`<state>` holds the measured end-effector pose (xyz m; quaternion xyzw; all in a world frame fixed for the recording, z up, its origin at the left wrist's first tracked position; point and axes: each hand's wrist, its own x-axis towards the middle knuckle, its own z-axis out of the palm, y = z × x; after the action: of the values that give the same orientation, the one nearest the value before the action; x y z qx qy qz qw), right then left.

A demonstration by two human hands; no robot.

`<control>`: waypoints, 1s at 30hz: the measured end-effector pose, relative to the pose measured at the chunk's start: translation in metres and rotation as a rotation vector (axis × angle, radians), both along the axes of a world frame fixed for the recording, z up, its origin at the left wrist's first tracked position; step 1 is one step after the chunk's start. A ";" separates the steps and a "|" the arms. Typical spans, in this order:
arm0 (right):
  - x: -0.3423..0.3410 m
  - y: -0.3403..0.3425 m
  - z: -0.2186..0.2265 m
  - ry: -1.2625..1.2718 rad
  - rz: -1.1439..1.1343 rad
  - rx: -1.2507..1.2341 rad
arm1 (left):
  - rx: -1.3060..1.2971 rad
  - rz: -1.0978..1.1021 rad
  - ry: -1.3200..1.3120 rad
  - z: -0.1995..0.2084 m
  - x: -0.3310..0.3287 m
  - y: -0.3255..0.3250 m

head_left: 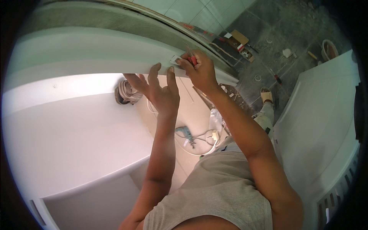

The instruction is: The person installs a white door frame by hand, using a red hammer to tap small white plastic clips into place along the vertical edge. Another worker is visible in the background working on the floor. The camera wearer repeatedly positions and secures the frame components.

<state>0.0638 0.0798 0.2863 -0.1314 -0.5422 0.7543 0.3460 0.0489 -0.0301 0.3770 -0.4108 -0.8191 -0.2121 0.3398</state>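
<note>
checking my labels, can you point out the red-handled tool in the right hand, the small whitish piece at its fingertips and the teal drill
Red-handled tool (194,60), head view: on its red handle
Small whitish piece (174,59), head view: on its face
Teal drill (186,132), head view: on its body

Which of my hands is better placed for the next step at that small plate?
Probably your right hand: it holds the red tool, close beside the small plate. Your left hand is spread at the panel, no tool visible.
</note>
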 end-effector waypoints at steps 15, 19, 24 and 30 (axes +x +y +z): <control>0.002 0.016 -0.024 0.011 0.296 -0.466 | -0.016 0.110 -0.109 -0.028 -0.030 0.024; -0.006 0.008 -0.026 0.032 0.291 -0.540 | 0.008 0.182 -0.233 -0.024 -0.024 0.029; -0.002 -0.002 -0.018 0.022 0.208 -0.447 | -0.003 0.283 -0.301 -0.016 -0.004 0.032; 0.003 -0.006 -0.010 -0.002 0.156 -0.396 | 0.007 0.256 -0.331 -0.009 0.004 0.037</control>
<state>0.0667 0.0735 0.2765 -0.1552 -0.3923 0.8706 0.2533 0.0525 0.0068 0.3679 -0.2619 -0.9084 -0.2347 0.2263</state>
